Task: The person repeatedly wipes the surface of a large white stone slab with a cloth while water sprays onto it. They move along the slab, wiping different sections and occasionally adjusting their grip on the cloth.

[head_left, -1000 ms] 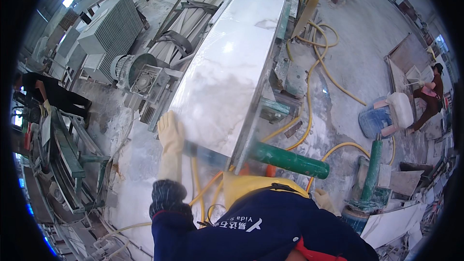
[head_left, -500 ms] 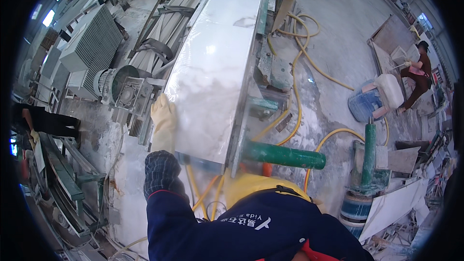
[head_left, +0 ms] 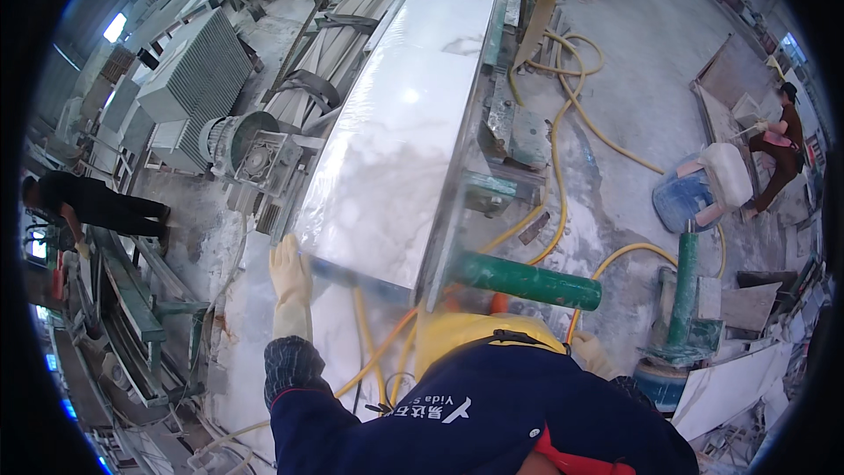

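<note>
A long white stone slab (head_left: 387,149) with grey veining and a glossy surface lies ahead of me on a machine bed. My left hand (head_left: 289,274), in a cream rubber glove, is at the slab's near left corner. Its fingers are stretched out, their tips at the edge of the machine bed. I cannot tell whether they touch the slab itself. My right hand (head_left: 591,354), also gloved, shows only partly beside my yellow apron (head_left: 475,329). Its fingers are mostly hidden.
A green cylinder (head_left: 532,280) juts out right of the slab's near end. Yellow hoses (head_left: 560,176) curl over the floor. A motor (head_left: 237,145) sits left of the bed. Co-workers stand at far left (head_left: 105,207) and far right (head_left: 778,148). A blue barrel (head_left: 686,196) stands at right.
My left hand has slid back along the slab's left side to its near corner. My right hand has come into view beside the apron. The whole view has shifted slightly.
</note>
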### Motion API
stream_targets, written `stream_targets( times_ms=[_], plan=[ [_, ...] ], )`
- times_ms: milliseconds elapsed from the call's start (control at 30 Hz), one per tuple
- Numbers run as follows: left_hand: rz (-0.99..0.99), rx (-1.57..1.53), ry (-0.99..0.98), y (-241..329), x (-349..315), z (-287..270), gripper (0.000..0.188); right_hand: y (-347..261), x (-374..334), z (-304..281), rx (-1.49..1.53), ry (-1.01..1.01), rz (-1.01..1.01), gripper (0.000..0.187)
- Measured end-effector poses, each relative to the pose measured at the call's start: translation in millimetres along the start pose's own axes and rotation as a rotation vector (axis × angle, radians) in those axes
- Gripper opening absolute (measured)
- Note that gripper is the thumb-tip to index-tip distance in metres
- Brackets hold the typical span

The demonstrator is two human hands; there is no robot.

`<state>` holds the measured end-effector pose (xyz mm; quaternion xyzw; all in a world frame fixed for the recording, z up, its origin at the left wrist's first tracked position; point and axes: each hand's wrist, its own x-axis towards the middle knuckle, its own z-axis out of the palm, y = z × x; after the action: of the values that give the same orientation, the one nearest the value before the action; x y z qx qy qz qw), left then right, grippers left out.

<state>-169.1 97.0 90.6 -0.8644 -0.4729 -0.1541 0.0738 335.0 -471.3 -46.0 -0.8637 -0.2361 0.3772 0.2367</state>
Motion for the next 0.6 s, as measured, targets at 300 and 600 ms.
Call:
stream_targets(
  times_ms=[300,600],
  plan=[
    [-1.026,-0.709,0.254,63,-35,26,0.06,37,30,2,0.04,-0.085,0.121,0.03],
    [-1.375,-1.188,0.54,180,24,53,0.05,49,28,5,0.011,-0.032,0.066,0.029]
  ],
)
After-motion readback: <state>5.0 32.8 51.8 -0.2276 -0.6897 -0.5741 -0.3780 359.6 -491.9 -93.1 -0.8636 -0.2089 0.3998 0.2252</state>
